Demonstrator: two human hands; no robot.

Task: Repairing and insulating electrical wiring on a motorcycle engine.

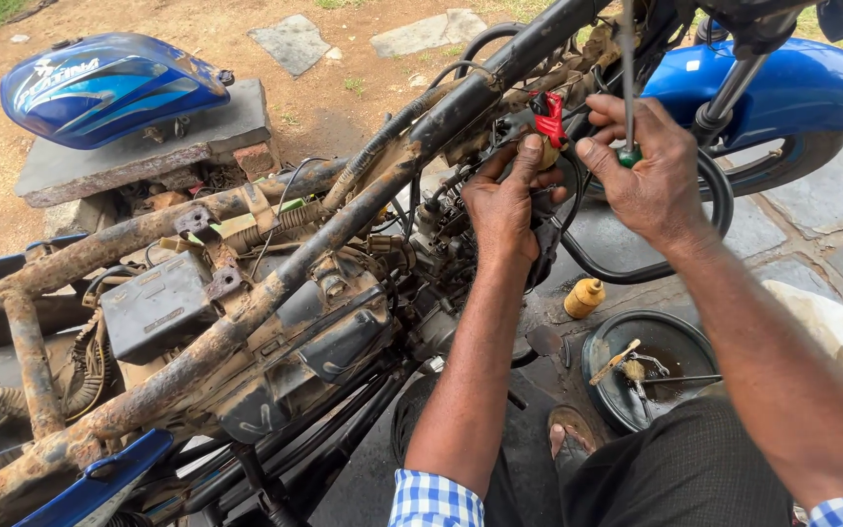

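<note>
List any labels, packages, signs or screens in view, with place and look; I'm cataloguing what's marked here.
Decal on the blue fuel tank: far left, lying on a stone slab; slanted pale lettering with light blue stripes on glossy blue.
Small yellow bottle: on the ground below the hands, beside the round black pan; no label readable.
No signs or screens.
</note>
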